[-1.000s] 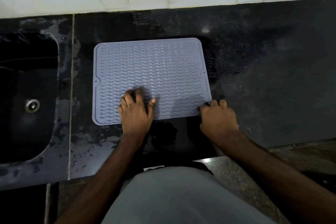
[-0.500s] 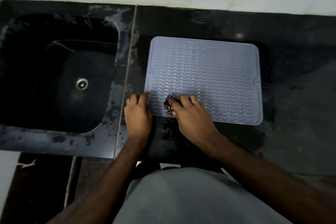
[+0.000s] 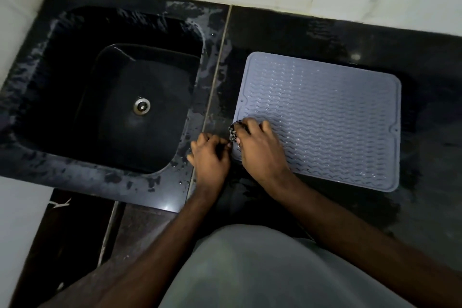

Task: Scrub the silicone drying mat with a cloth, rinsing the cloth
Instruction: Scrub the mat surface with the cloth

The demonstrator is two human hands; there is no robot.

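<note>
Right hand grips the dark cloth at the silicone drying mat's near-left corner; my left hand sits curled on the counter beside that edge, though I can't tell if it pinches anything. Scrubbing looks well underway; rinsing is left, I judge. Sink lies open to the left, with counter room right.

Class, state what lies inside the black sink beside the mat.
Inside the sink only a metal drain shows in its dark basin. Whether water stands there cannot be told; nothing else is visible.
</note>
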